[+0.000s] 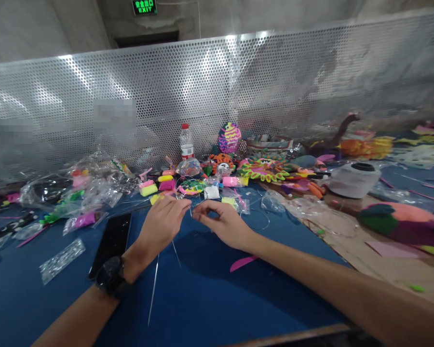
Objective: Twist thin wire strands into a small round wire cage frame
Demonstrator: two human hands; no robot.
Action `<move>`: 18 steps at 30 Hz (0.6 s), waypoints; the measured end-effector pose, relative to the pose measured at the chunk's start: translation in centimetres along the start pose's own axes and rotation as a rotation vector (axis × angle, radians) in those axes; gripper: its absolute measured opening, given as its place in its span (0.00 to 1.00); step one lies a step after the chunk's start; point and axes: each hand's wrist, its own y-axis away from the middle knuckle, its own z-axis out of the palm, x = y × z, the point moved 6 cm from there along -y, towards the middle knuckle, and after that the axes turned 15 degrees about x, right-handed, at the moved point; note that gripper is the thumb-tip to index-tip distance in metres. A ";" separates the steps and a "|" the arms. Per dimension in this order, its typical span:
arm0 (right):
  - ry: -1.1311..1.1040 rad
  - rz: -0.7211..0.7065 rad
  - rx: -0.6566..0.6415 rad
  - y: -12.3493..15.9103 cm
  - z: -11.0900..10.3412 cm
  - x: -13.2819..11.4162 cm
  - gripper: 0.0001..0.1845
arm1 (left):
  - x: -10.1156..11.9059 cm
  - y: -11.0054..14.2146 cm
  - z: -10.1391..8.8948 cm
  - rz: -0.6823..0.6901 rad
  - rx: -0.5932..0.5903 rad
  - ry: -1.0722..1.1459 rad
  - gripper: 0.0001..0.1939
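Note:
My left hand (164,222), with a black watch (110,275) on its wrist, is raised over the blue table (202,299) with fingertips pinched together. My right hand (222,222) faces it, also pinching. Between the two fingertips runs a thin, pale wire or thread (191,212), too fine to name with certainty. A loose thin strand (154,289) trails down across the table below my left hand. Both hands are a few centimetres apart, just in front of a heap of coloured clay pieces (166,184).
A black phone (112,241) lies left of my left wrist. Plastic bags (94,193) and a small clear packet (61,259) sit at left. A water bottle (186,142), craft figures (264,168), a white roll (354,179) and a pink sliver (243,263) lie behind and right. A perforated metal screen (217,91) backs the table.

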 end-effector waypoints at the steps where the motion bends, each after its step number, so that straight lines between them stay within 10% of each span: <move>1: 0.006 -0.004 0.002 0.0 0.0 0.0 0.08 | 0.0 0.0 0.0 0.014 -0.005 0.001 0.07; 18: -0.055 0.055 -0.055 0.4 0.3 0.3 0.07 | 0.3 0.3 0.5 0.042 0.027 -0.013 0.07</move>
